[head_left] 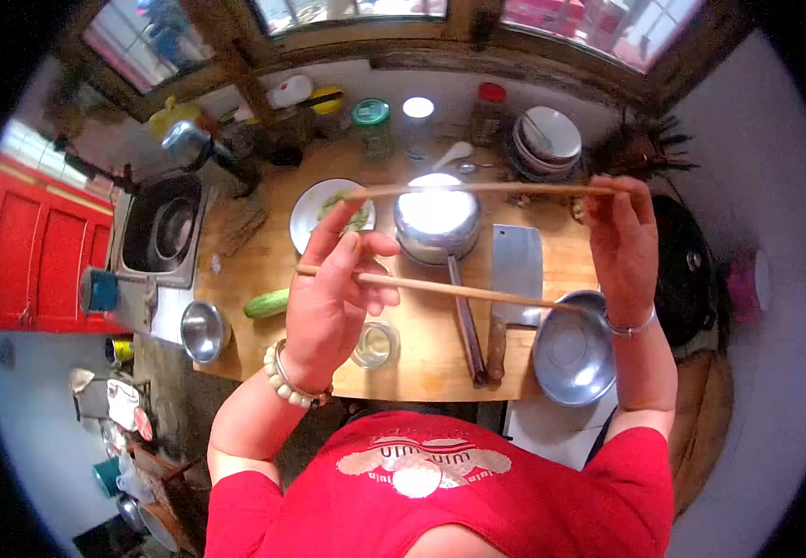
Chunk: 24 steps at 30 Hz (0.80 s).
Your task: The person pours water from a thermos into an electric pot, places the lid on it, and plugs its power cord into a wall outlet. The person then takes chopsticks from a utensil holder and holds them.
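Note:
My left hand (pixel 324 288) is raised over the table, thumb and fingers closed around a wooden chopstick (pixel 459 291) that points right. A second chopstick (pixel 496 189) runs across above it, from my left index fingertip to my right hand (pixel 624 246), whose fingers pinch its right end. Below them is a shiny saucepan (pixel 436 237) with a dark handle. A cleaver (pixel 516 265) lies right of the pan, beside a metal bowl (pixel 574 367). A glass (pixel 377 346) sits near my left wrist. Left of that hand are a green cucumber (pixel 266 304) and a white plate (pixel 304 221) with green pieces.
Lidded jars (pixel 372 139), a white spoon (pixel 454 153) and stacked bowls (pixel 552 135) line the back of the wooden table (pixel 412 381). A sink (pixel 194 209) and a small steel bowl (pixel 202 333) are on the left. A dark wok (pixel 687 270) is at the right.

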{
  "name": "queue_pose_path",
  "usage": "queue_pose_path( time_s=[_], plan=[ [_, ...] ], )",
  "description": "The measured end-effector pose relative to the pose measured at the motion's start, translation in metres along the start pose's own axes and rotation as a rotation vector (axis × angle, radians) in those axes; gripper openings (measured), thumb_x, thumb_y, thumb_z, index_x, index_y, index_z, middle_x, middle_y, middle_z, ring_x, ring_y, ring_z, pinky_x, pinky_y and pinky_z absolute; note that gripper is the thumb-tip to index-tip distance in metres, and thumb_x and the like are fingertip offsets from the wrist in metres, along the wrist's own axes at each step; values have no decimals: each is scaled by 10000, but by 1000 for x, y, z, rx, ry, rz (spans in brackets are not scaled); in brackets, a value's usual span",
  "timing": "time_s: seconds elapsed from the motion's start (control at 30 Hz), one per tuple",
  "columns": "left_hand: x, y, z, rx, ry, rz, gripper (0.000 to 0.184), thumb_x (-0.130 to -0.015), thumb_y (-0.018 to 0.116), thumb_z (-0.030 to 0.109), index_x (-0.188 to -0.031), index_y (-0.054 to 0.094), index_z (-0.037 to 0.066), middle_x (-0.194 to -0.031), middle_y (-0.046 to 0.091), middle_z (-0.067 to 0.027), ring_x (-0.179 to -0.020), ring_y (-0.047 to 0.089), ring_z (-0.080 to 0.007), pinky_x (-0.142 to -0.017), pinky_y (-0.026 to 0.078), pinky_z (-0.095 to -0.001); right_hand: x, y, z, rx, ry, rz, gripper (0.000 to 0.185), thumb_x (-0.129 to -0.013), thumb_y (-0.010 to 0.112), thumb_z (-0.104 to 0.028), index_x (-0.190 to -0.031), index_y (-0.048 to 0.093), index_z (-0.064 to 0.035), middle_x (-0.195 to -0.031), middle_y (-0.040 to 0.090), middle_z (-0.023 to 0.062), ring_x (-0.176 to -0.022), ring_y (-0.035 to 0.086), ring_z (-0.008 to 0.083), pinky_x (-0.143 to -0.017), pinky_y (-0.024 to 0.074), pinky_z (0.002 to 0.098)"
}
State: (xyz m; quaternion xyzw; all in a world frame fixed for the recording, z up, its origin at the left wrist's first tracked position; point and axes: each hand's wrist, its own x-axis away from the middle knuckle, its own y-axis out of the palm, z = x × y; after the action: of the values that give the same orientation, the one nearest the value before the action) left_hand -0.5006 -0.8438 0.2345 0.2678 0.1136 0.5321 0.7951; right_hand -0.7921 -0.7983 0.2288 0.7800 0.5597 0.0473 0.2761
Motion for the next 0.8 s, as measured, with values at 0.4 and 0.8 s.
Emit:
queue_pose_path(
  time_s=[0.4, 0.8],
  plan=[
    [20, -48, -3, 42, 7, 88, 253, -919, 477, 250, -1083, 530, 65, -827, 621, -57, -593, 583, -134, -465, 419, -180, 30, 26, 32, 14, 126, -177, 121, -872, 524, -75, -983, 538, -30, -1000, 606, 165, -828, 613, 229, -706, 489, 301],
    [10, -39, -28, -47, -91, 148, 230, -909, 502, 249, -1008, 528, 43, -730, 588, -65, -557, 524, -118, -501, 416, -207, 44, 29, 17, -62, 219, -58, 110, -893, 510, -116, -985, 501, -56, -939, 600, 138, -815, 625, 207, -703, 518, 290]
  ],
)
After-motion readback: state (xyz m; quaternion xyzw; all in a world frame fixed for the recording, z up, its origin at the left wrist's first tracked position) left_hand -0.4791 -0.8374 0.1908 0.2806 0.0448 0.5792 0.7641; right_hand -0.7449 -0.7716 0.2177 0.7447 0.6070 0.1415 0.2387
